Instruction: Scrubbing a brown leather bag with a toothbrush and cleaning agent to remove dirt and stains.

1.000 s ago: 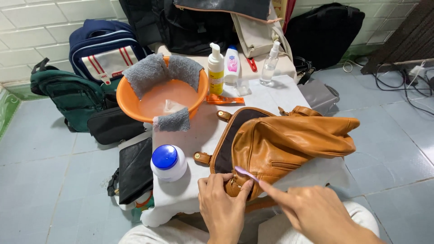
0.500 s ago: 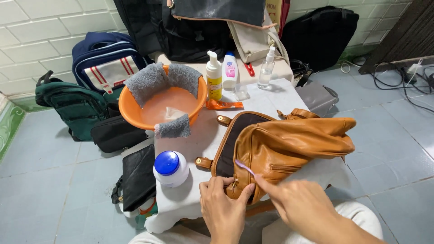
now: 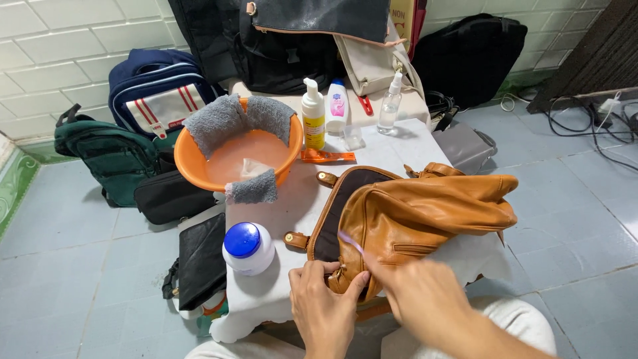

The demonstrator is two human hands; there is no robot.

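At about six o'clock in the head view the left hand [image 3: 325,309] pinches the near corner of the tan leather bag [image 3: 415,213], thumb and fingers closed on the leather beside a small metal pull — a grip that looks meant to keep the corner taut and steady. The right hand [image 3: 425,299], at five o'clock, is closed around the handle of a slim purple brush [image 3: 351,242], whose pale head lies against the bag's near panel at the seam; the handle is blurred, so I cannot tell exactly how the fingers sit on it. The bag lies on its side across the white surface [image 3: 292,199], its dark lining showing at the left edge and its strap tabs with brass fittings turned toward nine o'clock; the leather looks soft, creased and slightly glossy, with a zip pocket on the near face. Just beside it at nine o'clock stands a white jar with a blue lid [image 3: 247,247], within easy reach. Farther off, at eleven o'clock, an orange basin [image 3: 236,149] holds cloudy water, grey cloths [image 3: 222,119] draped over its rim — probably kept there for wiping. At twelve o'clock stand a yellow pump bottle [image 3: 314,119] and a clear spray bottle [image 3: 391,105], with backpacks against the tiled wall beyond.
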